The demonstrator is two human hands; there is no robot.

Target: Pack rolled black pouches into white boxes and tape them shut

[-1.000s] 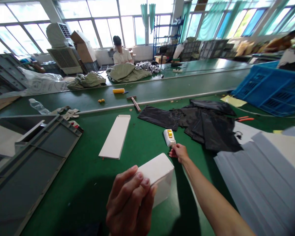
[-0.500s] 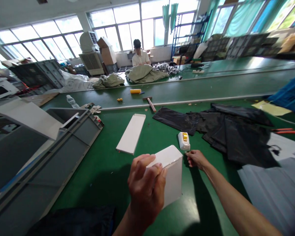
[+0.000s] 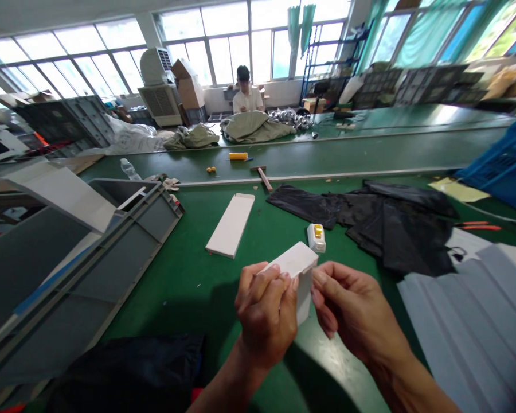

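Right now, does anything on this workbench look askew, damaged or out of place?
Nothing looks damaged. The black plastic bags lie crumpled and overlapping, and the flat white carton sits at a slant. Both hands hold the white box.

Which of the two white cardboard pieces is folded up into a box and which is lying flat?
The white box held in both hands is folded up; the flat white carton lies unfolded on the green table, farther out.

— How's the light?
— Bright daylight floods through the wall of tall glass windows (image 3: 223,40), blown out white, with glare on the green felt tabletop (image 3: 339,367).
— Sharpness?
— Centre crisp; edges bend and smear, wide-angle.
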